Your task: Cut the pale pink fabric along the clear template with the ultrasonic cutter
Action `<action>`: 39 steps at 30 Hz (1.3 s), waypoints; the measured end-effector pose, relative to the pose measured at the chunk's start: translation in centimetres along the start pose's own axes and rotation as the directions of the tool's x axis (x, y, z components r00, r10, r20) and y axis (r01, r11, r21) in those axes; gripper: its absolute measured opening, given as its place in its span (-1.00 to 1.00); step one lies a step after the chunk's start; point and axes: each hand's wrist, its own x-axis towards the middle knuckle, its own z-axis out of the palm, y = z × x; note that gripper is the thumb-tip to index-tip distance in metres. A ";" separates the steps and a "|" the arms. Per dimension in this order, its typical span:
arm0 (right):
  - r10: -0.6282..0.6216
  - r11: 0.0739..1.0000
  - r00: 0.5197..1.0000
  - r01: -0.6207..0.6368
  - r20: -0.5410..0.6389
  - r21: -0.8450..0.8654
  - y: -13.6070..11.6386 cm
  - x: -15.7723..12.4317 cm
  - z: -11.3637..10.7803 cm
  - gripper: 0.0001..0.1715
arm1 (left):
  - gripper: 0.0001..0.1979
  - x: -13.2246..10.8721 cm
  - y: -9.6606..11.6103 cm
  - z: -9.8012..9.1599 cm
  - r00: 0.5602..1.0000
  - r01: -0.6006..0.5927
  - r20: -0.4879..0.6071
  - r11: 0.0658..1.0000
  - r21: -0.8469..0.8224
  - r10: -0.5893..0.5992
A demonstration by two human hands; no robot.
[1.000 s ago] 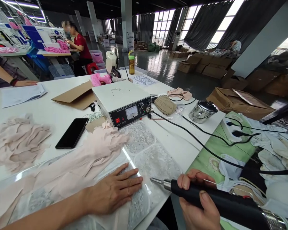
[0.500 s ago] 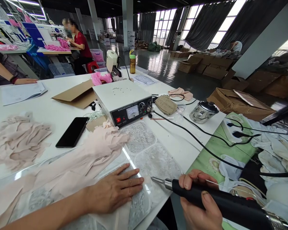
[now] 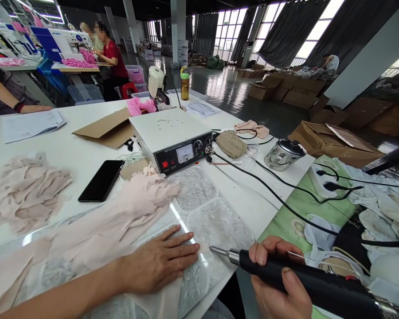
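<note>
My left hand (image 3: 162, 261) lies flat, fingers stretched, on the clear sheet and over a strip of thin beige fabric (image 3: 173, 294). More beige fabric strips (image 3: 119, 221) are heaped and spread above and left of it. My right hand (image 3: 279, 277) is closed around the thick black handle of an ultrasonic cutter (image 3: 319, 283). Its pointed metal tip is just to the right of my left fingertips, low over the sheet; whether it touches cannot be made out. A black cable runs from the white control box (image 3: 182, 155) toward the right edge.
A black phone (image 3: 101, 180) lies beside another fabric pile (image 3: 26, 190). Farther back are folded cardboard (image 3: 103, 128), a green-capped bottle (image 3: 185, 86) and a lidded metal mug (image 3: 282, 155). A person's hand (image 3: 36, 109) rests near papers (image 3: 33, 125). White garments (image 3: 382, 221) lie at right.
The whole view has shifted very slightly. Both hands, the cutter and the fabric keep nearly the same places.
</note>
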 end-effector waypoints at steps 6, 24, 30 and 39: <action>0.011 1.000 1.000 -0.012 -0.028 -0.023 0.0 0.2 0.0 -0.82 | -0.54 0.0 0.0 -0.1 1.000 -0.004 0.009 1.000 0.011 0.004; -0.012 1.000 1.000 0.013 0.011 -0.007 0.6 0.3 0.1 -0.82 | -0.55 0.0 -0.1 0.3 1.000 0.008 -0.014 1.000 -0.020 -0.008; -0.025 1.000 0.999 0.025 0.034 -0.018 0.5 0.3 0.3 -0.85 | -0.57 0.0 -0.1 0.1 0.999 0.000 0.039 1.000 0.029 -0.001; -0.027 0.998 0.995 0.032 0.093 -0.057 0.0 0.6 0.7 -0.95 | -0.55 -0.1 -0.1 0.3 1.000 0.011 -0.002 1.000 -0.010 -0.011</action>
